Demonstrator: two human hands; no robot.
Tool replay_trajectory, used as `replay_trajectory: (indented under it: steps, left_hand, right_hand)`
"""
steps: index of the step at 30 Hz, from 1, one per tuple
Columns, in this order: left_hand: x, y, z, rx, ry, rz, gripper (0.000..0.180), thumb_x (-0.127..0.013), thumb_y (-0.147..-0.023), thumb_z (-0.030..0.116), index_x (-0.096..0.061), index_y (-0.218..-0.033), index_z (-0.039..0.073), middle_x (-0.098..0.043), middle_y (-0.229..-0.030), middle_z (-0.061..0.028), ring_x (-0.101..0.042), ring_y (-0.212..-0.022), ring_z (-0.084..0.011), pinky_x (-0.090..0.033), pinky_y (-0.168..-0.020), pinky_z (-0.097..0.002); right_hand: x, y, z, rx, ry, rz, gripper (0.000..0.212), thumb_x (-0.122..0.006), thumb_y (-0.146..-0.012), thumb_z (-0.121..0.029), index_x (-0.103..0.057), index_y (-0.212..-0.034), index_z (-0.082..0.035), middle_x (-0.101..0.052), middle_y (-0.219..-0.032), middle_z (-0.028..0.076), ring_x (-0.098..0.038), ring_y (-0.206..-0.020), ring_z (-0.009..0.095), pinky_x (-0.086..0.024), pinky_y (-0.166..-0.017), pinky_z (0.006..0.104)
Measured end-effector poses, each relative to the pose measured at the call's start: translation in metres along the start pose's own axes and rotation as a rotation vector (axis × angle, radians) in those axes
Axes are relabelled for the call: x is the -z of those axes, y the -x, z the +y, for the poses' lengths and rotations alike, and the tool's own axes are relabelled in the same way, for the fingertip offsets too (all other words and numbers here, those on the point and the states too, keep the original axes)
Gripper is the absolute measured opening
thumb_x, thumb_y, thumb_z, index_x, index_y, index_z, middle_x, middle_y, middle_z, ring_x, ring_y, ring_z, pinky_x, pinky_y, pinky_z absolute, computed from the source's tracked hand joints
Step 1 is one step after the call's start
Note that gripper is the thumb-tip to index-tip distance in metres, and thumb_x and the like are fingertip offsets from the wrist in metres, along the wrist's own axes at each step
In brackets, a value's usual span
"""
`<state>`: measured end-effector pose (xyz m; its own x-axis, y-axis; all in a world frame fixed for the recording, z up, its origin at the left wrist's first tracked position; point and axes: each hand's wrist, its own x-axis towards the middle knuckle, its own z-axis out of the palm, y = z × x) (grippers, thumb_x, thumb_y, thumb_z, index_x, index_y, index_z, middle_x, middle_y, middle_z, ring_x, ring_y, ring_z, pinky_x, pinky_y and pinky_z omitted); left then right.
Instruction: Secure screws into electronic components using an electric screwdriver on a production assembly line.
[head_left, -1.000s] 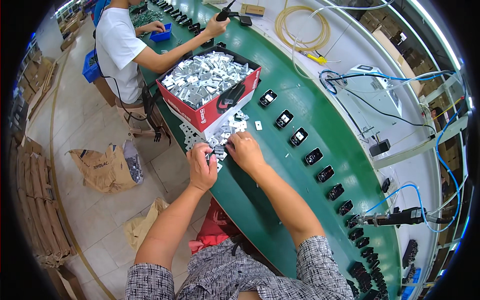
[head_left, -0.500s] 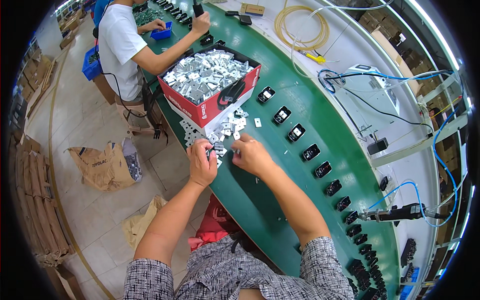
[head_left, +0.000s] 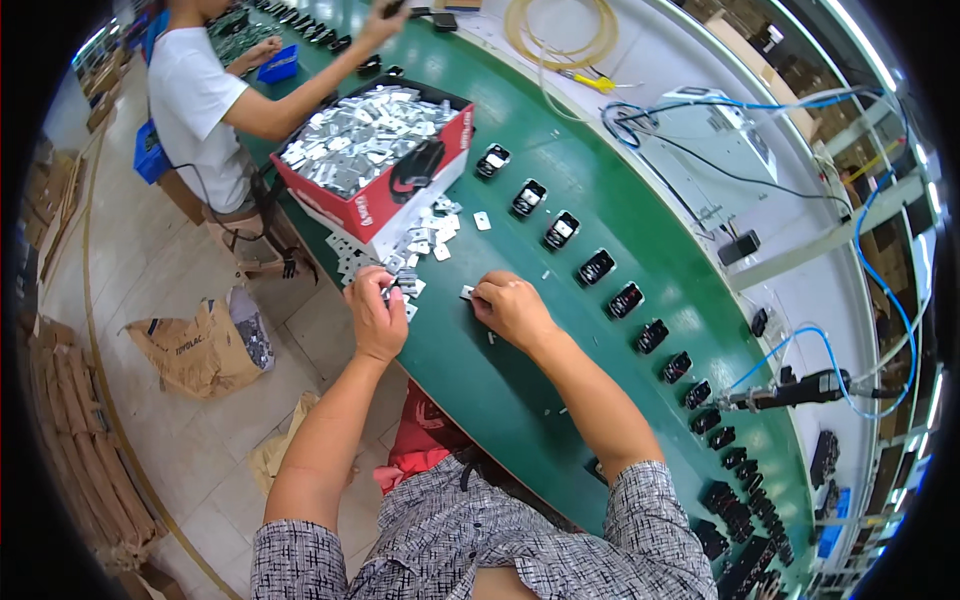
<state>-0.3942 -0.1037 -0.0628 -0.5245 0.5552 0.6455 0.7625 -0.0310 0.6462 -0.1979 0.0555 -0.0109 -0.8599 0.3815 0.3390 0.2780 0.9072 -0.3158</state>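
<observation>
Pinching a plate (head_left: 466,292) in the right grip (head_left: 510,308), now clear of the left-edge pile (head_left: 428,236) on the surface (head_left: 452,338), with left grip (head_left: 376,315) unclear.

We note a long green desk (head_left: 518,245). Along its far side, a white ledge (head_left: 650,55); behind that, stacked brown cartons (head_left: 735,55). Pale metal beam (head_left: 830,233) to the right of the desk; bright light strip (head_left: 862,47) beyond it. Left of the desk we log pale tiled floor (head_left: 205,455), a yellow floor line (head_left: 87,250), a seat (head_left: 250,258) just beside the desk, brown bundles (head_left: 90,430) well apart.
</observation>
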Motion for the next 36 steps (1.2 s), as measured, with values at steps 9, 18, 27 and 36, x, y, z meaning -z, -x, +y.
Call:
replay_trajectory:
  steps: [9,18,27,36]
  left_hand:
    - [0.003,0.003,-0.001,0.03,0.02,-0.027,0.028,-0.056,-0.087,0.006,-0.05,-0.114,0.007,-0.058,-0.115,-0.0119,-0.054,-0.103,-0.0287,-0.033,-0.101,-0.0389]
    - [0.003,0.003,-0.001,0.031,0.008,-0.014,0.028,-0.056,-0.086,0.007,-0.051,-0.114,0.006,-0.058,-0.115,-0.0124,-0.054,-0.103,-0.0288,-0.034,-0.1,-0.0381]
    - [0.005,0.001,-0.004,0.013,0.023,0.014,0.028,-0.056,-0.085,0.006,-0.051,-0.113,0.006,-0.059,-0.113,-0.0118,-0.053,-0.099,-0.0283,-0.035,-0.095,-0.0374]
    - [-0.003,-0.001,0.003,-0.009,0.007,0.017,0.028,-0.057,-0.084,0.007,-0.051,-0.112,0.007,-0.059,-0.111,-0.0115,-0.053,-0.096,-0.0279,-0.035,-0.092,-0.0372]
  right_hand:
    - [0.111,0.042,0.07,-0.402,0.229,0.229,0.009,-0.073,-0.075,-0.004,-0.073,-0.084,-0.003,-0.068,-0.087,0.009,-0.064,-0.072,0.03,-0.054,-0.068,0.0394]
    - [0.089,0.039,0.127,-0.528,0.425,-0.079,0.009,-0.069,-0.079,-0.007,-0.074,-0.08,0.001,-0.065,-0.084,0.014,-0.063,-0.072,0.037,-0.055,-0.072,0.0438]
    - [0.06,-0.016,0.014,-0.287,0.049,0.094,0.006,-0.072,-0.082,-0.006,-0.073,-0.086,-0.001,-0.07,-0.087,0.011,-0.066,-0.075,0.029,-0.054,-0.068,0.0387]
    - [-0.058,-0.065,-0.024,-0.263,0.185,0.106,0.019,-0.076,-0.085,-0.021,-0.071,-0.095,-0.006,-0.072,-0.096,0.009,-0.068,-0.085,0.031,-0.055,-0.075,0.0414]
